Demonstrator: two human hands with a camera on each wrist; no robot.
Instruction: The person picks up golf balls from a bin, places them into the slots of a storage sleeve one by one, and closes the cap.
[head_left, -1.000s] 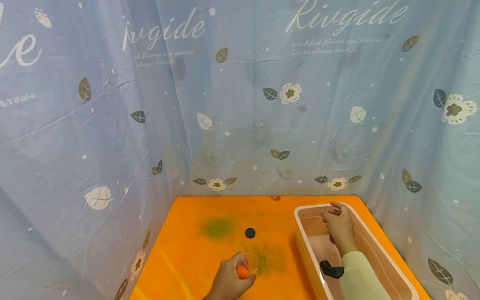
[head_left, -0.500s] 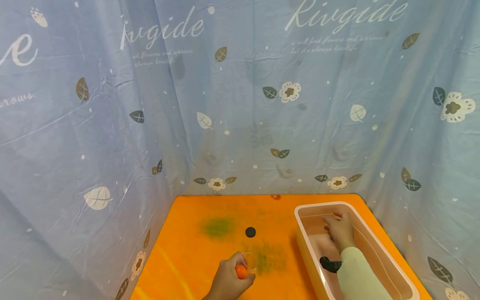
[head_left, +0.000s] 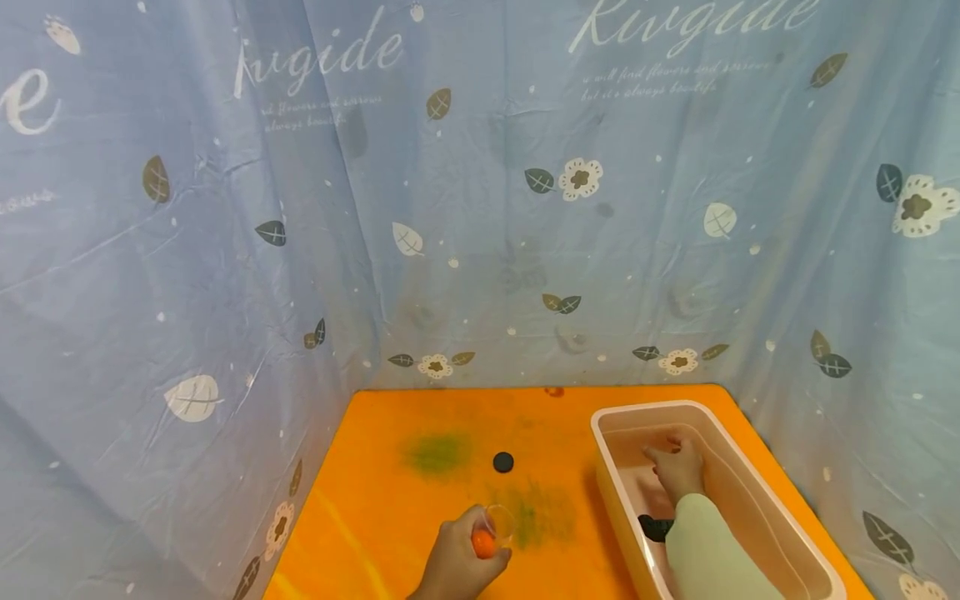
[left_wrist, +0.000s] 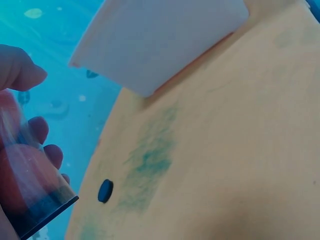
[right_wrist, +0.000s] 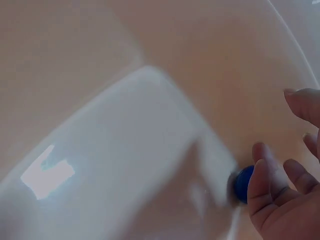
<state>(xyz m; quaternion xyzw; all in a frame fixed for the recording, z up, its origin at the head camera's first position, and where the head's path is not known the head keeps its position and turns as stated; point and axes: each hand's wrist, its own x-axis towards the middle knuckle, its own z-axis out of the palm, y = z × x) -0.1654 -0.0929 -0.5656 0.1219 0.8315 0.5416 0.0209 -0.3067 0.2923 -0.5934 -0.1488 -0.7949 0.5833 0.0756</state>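
Observation:
My left hand grips a clear, see-through tube above the orange tabletop. An orange ball shows inside the tube, and part of a second reddish shape sits above it in the left wrist view. My right hand reaches down into a pale pink tub. In the right wrist view a blue ball lies at the tub's inner corner, partly hidden behind the fingers of that hand. Those fingers are spread and loosely bent, and contact with the ball cannot be made out.
A small black disc lies on the orange tabletop between the hands. Green smudges mark the surface. Blue printed curtains enclose the table at the back and both sides. A black strap is on my right wrist.
My right hand has gone deeper into the tub, toward its bottom. The left hand with the tube has stayed almost in place. The view has tilted slightly.

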